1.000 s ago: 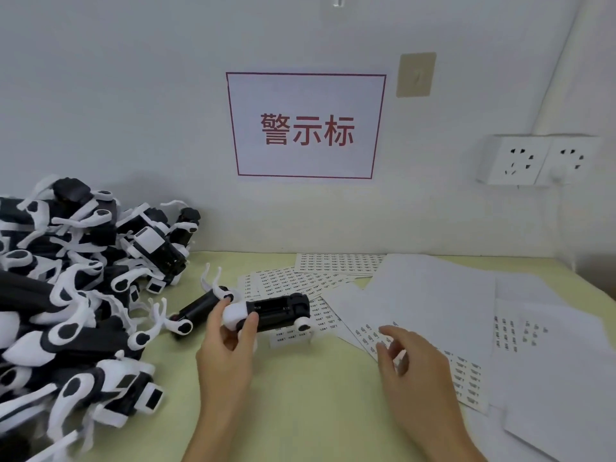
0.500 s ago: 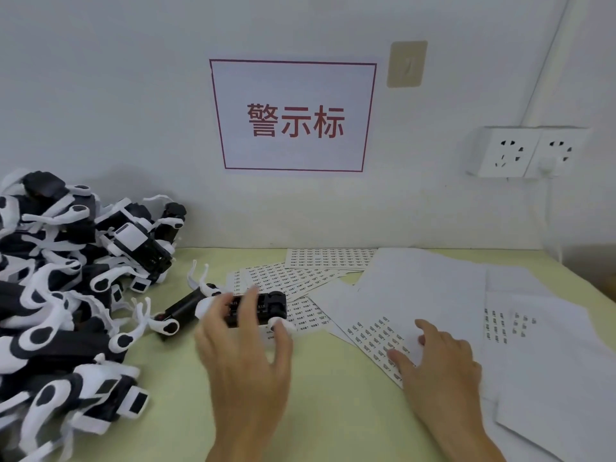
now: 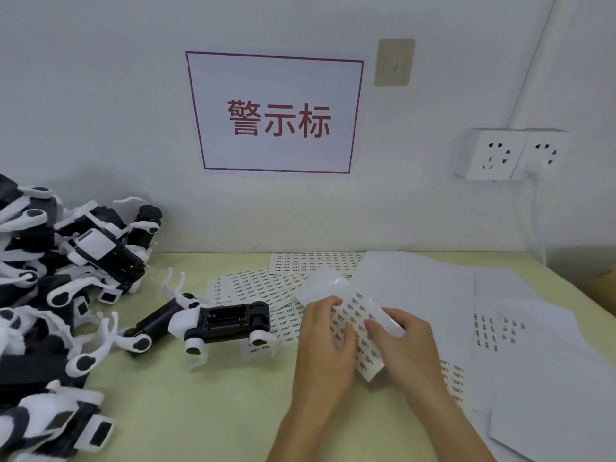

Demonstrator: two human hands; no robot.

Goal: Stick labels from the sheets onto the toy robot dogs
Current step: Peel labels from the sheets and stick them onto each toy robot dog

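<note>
A black-and-white toy robot dog (image 3: 230, 323) lies belly-up on the yellow-green table (image 3: 200, 411), with no hand on it. To its right, both my hands hold a curled label sheet (image 3: 358, 316) lifted off the table. My left hand (image 3: 325, 348) grips the sheet's left edge, thumb over the labels. My right hand (image 3: 405, 348) pinches its right side. A second dog (image 3: 150, 323) lies just behind the first one.
A big pile of toy robot dogs (image 3: 50, 288) fills the left side. More label sheets (image 3: 313, 263) and blank white sheets (image 3: 520, 361) cover the table's back and right. On the wall hang a red-lettered sign (image 3: 278, 115) and a double socket (image 3: 513, 155).
My left hand let go of the toy dog, left it belly-up on the table, and moved right. Both hands picked up a label sheet and lifted it.
</note>
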